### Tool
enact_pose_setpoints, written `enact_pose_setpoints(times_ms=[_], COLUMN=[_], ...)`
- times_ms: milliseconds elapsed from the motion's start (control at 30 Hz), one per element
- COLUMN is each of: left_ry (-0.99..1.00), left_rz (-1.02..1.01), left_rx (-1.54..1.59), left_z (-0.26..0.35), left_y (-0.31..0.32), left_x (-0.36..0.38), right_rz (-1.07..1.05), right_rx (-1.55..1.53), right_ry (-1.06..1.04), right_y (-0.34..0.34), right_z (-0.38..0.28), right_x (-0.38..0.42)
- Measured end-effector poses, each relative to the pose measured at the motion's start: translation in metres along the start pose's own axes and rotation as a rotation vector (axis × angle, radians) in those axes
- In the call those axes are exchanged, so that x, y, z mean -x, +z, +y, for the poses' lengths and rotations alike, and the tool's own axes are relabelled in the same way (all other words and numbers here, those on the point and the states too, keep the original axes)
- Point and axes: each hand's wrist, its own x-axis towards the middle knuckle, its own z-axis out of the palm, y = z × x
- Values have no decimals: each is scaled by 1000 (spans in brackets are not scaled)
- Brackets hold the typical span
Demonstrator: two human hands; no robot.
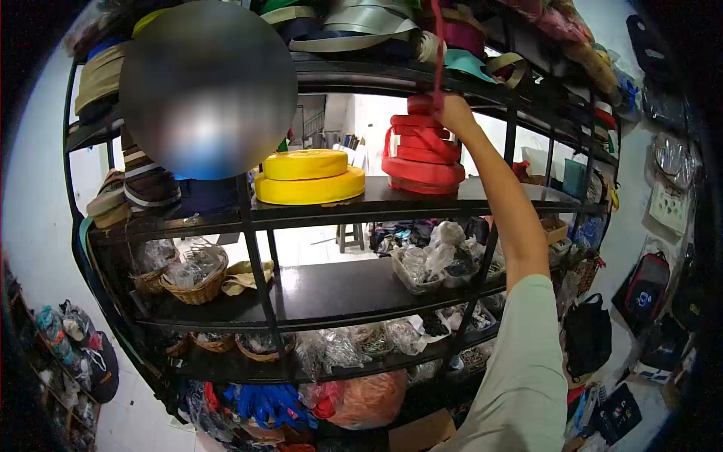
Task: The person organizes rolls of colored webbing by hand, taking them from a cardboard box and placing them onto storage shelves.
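My right hand reaches up, arm stretched, to the top of a stack of red webbing rolls. Its closed fingers are at the lower end of a dark red strap, which hangs from above in front of the shelf. The fingertips are small and partly hidden, beside the uppermost red roll. Left of the stack, two yellow webbing rolls lie one on the other on the same shelf. My left hand is out of view.
A black metal rack fills the view, its uprights between the rolls. Wicker baskets and trays of plastic-bagged parts sit lower down. Grey and teal straps lie on the upper shelf. Bags hang on the right wall.
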Motion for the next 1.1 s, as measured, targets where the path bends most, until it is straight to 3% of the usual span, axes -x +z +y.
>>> enact_pose_setpoints(times_ms=[100, 133, 167, 233, 300, 367, 467, 500, 567, 633, 700, 733, 833, 933, 1000, 1033, 1067, 1100], left_ry=[-25, -32, -35, -43, -46, -52, -54, -58, -62, -73, -80, -76, -92, -87, -76, -74, -66, -62], left_rz=[-20, -26, -31, -45, -64, -82, -110, -124, -159, -201, -254, -287, -377, -453, -507, -539, -576, -615], left_rx=[21, 25, 34, 44, 48, 56, 64, 62, 61, 54, 45, 37, 19, -3, -29, -48, -67, -93], left_z=[-6, -8, -11, -16, -20, -27, -38, -42, -54, -69, -91, -103, -139, -175, -208, -225, -238, -248], left_y=[4, 5, 7, 8, 12, 17, 20, 22, 25, 27, 30, 32, 32, 30, 24, 20, 17, 13], left_x=[0, 0, 1, 1, 3, 5, 10, 14, 19, 25, 34, 37, 46, 51, 57, 58, 58, 57], right_rz=[-20, -245, -257, -317, -315, -276, -154, -91, -185, 20, 74, 34, 175, 140, -38, -383, -257, -531], right_rx=[-111, -242, -245, -104, -149, -243, -252, -250, -233, -42, -185, -160, -22, -63, 53, 0, 118, 414], right_ry=[-60, 144, 149, 37, 1, -85, -50, -35, 120, -68, 19, 165, 313, 765, 1158, 1600, 1560, 1915], right_y=[37, -10, -7, -2, 2, -15, -19, -23, -50, -47, -58, -62, -88, -112, -119, -160, -173, -205], right_z=[52, 10, 14, 30, 35, 21, 9, 5, -14, -5, -20, -33, -105, -215, -315, -390, -471, -554], right_x=[-15, -8, -8, -17, -8, -1, 15, 23, 49, 85, 140, 178, 319, 495, 668, 718, 835, 871])
